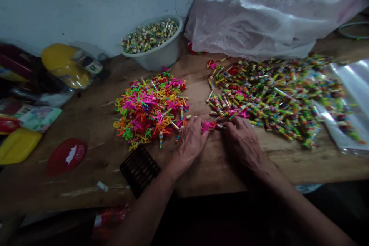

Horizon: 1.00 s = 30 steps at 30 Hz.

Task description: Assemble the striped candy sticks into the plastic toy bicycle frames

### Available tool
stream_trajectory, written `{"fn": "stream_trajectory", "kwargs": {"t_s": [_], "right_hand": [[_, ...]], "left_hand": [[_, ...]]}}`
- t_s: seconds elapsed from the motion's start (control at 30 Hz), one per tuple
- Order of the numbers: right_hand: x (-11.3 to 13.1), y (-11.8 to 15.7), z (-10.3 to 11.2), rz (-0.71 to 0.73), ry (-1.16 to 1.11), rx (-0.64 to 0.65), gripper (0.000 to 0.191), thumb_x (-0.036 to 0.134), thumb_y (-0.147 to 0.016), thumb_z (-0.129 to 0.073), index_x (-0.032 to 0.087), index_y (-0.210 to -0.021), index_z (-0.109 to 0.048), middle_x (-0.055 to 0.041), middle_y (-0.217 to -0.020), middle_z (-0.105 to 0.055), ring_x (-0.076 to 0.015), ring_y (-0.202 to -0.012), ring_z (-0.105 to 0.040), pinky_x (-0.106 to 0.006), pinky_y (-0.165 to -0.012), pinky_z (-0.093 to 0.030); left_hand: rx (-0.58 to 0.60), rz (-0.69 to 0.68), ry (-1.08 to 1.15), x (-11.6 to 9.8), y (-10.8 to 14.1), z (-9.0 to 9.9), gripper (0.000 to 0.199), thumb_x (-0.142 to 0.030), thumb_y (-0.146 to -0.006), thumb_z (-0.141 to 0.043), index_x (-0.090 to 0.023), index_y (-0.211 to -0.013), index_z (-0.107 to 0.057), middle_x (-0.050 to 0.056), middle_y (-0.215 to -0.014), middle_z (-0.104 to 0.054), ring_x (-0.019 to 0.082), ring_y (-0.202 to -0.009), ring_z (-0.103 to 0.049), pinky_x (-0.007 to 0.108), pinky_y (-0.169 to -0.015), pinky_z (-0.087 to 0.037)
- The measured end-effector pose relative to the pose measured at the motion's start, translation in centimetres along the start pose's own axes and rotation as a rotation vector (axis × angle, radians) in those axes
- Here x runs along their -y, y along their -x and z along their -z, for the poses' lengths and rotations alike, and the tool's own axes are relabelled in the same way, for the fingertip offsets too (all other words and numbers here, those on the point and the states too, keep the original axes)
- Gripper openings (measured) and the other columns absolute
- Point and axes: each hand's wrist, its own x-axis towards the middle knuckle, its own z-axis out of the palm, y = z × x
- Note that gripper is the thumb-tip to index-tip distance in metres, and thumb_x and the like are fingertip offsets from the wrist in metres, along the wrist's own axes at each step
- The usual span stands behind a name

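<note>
My left hand (190, 140) is closed at the table's middle, thumb and fingers pinching a small pink plastic piece (206, 126). A red part joins its right side, and beyond it the tip of a small tube (220, 126) reaches the fingers of my right hand (243, 140). Those fingers are curled down round the tube's end, which they mostly hide. Left of my hands is a heap of pink, orange, green and yellow plastic pieces (152, 109), some with striped tubes on them. To the right spreads a pile of multicoloured striped tubes (271, 100).
A pale basin (161, 55) full of small colourful pieces stands against the wall. Behind the tubes lies a large plastic bag (248, 19), with clear plastic bags (353, 96) at right. A black slotted tray (140, 171) and a red disc (66, 156) lie on the wooden table (198, 177).
</note>
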Motion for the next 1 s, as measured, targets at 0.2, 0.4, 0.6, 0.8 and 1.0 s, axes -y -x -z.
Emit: {"fn": "stream_trajectory", "kwargs": {"t_s": [0.2,0.4,0.6,0.8,1.0], "right_hand": [[-0.2,1.0,1.1,-0.047,-0.353,-0.178,0.019,0.021,-0.087,-0.05,0.016,-0.104,-0.056,-0.0083,-0.093,-0.064,-0.0212,-0.083,-0.057,-0.036,-0.077,-0.045],[1.6,0.8,2.1,0.022,-0.811,-0.175,0.03,0.018,-0.088,-0.047,0.022,-0.116,-0.057,-0.0056,-0.109,-0.064,-0.0175,-0.101,-0.059,-0.033,-0.09,-0.046],[2.6,0.5,2.7,-0.093,-1.053,-0.033,0.022,0.03,-0.088,-0.05,0.023,-0.104,-0.064,-0.0044,-0.1,-0.067,-0.0177,-0.093,-0.062,-0.032,-0.083,-0.048],[3.0,1.2,1.9,-0.283,-1.305,0.089,0.025,0.038,-0.087,-0.052,0.022,-0.102,-0.062,-0.0036,-0.095,-0.065,-0.0159,-0.085,-0.061,-0.028,-0.075,-0.05],[3.4,1.7,1.2,-0.278,-1.43,0.064,0.018,0.034,-0.087,-0.053,0.024,-0.1,-0.06,-0.0014,-0.091,-0.063,-0.0133,-0.08,-0.059,-0.023,-0.067,-0.049]], "left_hand": [[0.205,0.392,0.848,0.6,-0.4,0.8,0.023,-0.032,-0.078,-0.06,-0.016,-0.091,-0.05,0.0,-0.073,-0.061,0.01,-0.049,-0.056,0.021,-0.044,-0.042],[0.441,0.433,1.48,0.6,1.1,2.0,0.026,-0.032,-0.078,-0.063,-0.012,-0.092,-0.054,0.002,-0.075,-0.06,0.01,-0.056,-0.061,0.02,-0.048,-0.048],[0.461,0.46,1.519,0.9,2.4,2.0,0.024,-0.031,-0.079,-0.062,-0.012,-0.094,-0.057,0.003,-0.074,-0.062,0.01,-0.05,-0.06,0.017,-0.041,-0.044],[0.485,0.466,1.587,0.8,2.8,1.4,0.025,-0.032,-0.077,-0.063,-0.011,-0.09,-0.06,0.001,-0.069,-0.061,0.007,-0.047,-0.056,0.016,-0.039,-0.039],[0.413,0.509,1.65,-0.2,3.0,1.0,0.024,-0.034,-0.076,-0.063,-0.011,-0.084,-0.061,0.0,-0.067,-0.061,0.005,-0.043,-0.05,0.018,-0.039,-0.033]]}}
